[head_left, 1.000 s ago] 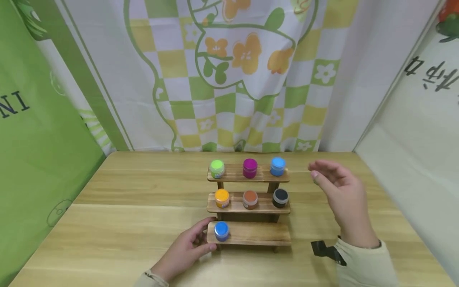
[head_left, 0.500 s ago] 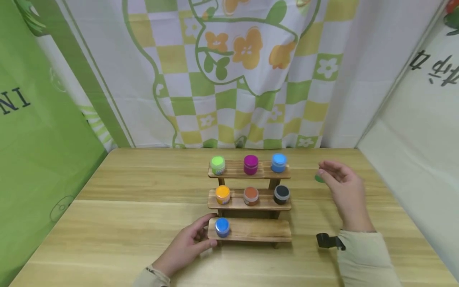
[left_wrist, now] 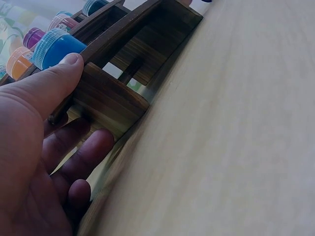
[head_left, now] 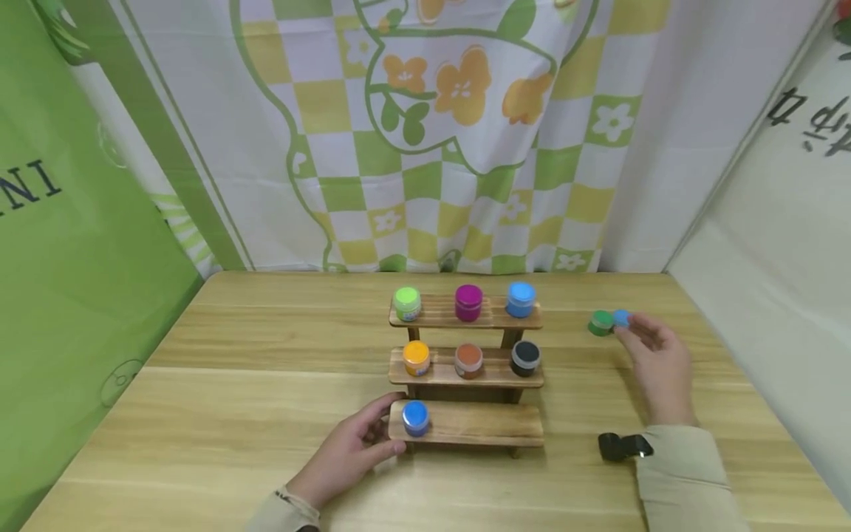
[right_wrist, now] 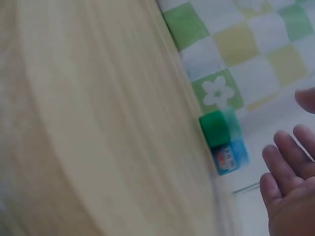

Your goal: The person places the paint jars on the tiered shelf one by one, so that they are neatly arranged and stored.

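My left hand (head_left: 347, 452) grips the left end of the bottom shelf of a three-tier wooden stand (head_left: 485, 423). In the left wrist view its thumb (left_wrist: 47, 86) lies at the shelf edge beside a blue paint jar (left_wrist: 56, 49); the other fingers curl below. My right hand (head_left: 662, 373) hovers at the right of the table, fingers loosely bent and holding nothing. Close to its fingertips stand a green jar (head_left: 601, 322) and a light blue jar (head_left: 621, 318), side by side. In the right wrist view a gap separates the fingers from both jars.
On the top tier stand lime (head_left: 407, 304), purple (head_left: 468, 303) and light blue (head_left: 521, 299) jars. Orange (head_left: 416, 357), brown (head_left: 468, 360) and black (head_left: 526, 357) ones fill the middle tier. A checkered curtain (head_left: 439, 185) hangs behind the table.
My right hand has shifted to the right, uncovering the green jar and then the light blue one. The left hand keeps its hold on the stand; the head view has tilted slightly.
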A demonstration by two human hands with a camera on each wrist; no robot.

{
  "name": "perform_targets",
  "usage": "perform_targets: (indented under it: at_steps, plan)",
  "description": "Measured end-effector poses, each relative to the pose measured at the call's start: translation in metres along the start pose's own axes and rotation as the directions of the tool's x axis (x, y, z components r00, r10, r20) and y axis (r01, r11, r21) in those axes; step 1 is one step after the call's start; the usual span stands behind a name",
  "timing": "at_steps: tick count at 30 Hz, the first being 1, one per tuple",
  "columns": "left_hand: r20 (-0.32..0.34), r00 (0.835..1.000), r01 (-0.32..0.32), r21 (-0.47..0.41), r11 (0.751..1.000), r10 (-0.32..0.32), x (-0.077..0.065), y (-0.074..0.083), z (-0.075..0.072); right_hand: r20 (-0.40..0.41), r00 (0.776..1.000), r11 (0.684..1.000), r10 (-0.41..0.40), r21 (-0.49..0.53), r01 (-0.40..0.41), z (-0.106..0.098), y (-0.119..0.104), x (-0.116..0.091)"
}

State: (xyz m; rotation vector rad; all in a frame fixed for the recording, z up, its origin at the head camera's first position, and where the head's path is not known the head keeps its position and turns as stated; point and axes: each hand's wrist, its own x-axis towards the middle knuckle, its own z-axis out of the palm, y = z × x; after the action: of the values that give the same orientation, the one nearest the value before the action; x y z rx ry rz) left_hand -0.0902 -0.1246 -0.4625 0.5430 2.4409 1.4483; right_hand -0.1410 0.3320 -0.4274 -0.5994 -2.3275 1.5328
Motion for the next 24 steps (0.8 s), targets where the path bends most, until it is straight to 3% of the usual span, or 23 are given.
perform_targets:
  at_steps: [8, 14, 21, 24]
  plan:
    - [-0.006, 1.000, -0.002, -0.015, 1.000, 0.002, 0.001, -0.001, 0.001, -0.046, 0.992, 0.982, 0.118, 0.157, -0.109, -0.003, 0.026, 0.013]
    - [0.000, 1.000, -0.006, -0.001, 1.000, 0.006, 0.001, -0.002, 0.002, 0.003, 0.997, 0.972, 0.083, 0.218, -0.082, -0.005, 0.037, 0.026]
    - [-0.001, 1.000, 0.002, -0.002, 1.000, -0.002, 0.002, -0.003, 0.001, 0.134, 0.990, 0.999, -0.037, 0.029, 0.034, -0.004, 0.040, 0.044]
    - [-0.006, 1.000, -0.001, 0.004, 1.000, 0.001, 0.002, -0.003, 0.001, 0.176, 0.982, 0.998, -0.065, 0.018, 0.063, -0.002, 0.040, 0.052]
